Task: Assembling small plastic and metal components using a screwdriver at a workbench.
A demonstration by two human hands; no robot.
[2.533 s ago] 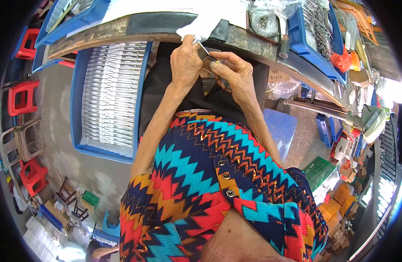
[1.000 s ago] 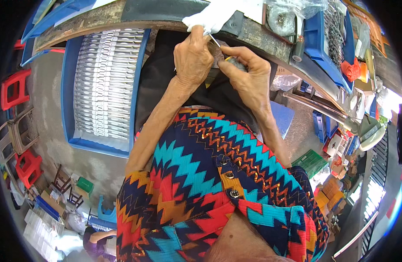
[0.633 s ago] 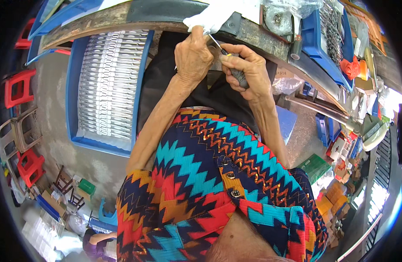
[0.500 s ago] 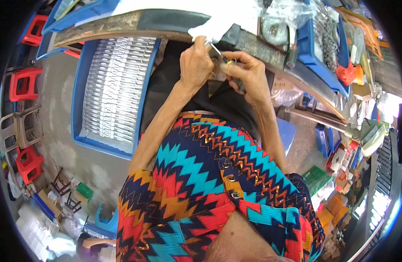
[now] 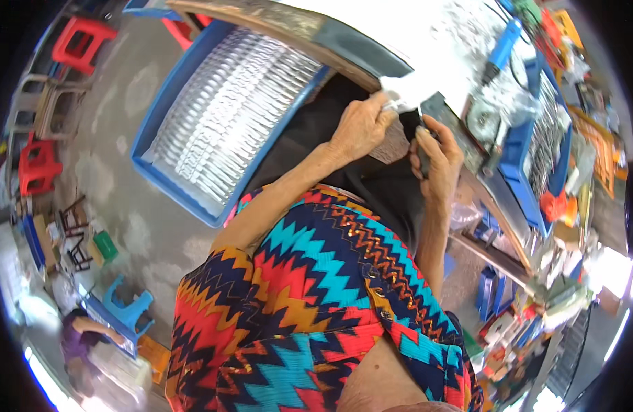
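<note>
My left hand (image 5: 363,127) is closed in a pinch on a bunched white cloth (image 5: 407,88) at the bench's near edge. Whether another small piece sits inside the cloth is hidden. Just to the right, my right hand (image 5: 437,156) has its fingers wrapped round a slim hand tool (image 5: 419,118) with a dark handle and a thin metal shaft pointing up toward the cloth. To the left of my lap a blue tray (image 5: 177,184) holds rows of shiny metal pieces (image 5: 223,113), their exact kind blurred. Dark fabric (image 5: 309,130) covers my lap.
The wooden bench edge (image 5: 282,22) runs across the top. On the right stand a blue bin (image 5: 514,168) of thin metal pieces and a blue power tool (image 5: 503,49). Red stools (image 5: 83,42) are at left; another person (image 5: 83,343) is at lower left.
The view has turned, so my hands and the blue tray appear farther right. Both hands keep their holds on cloth and tool, with the left hand still beside the tool's tip.
</note>
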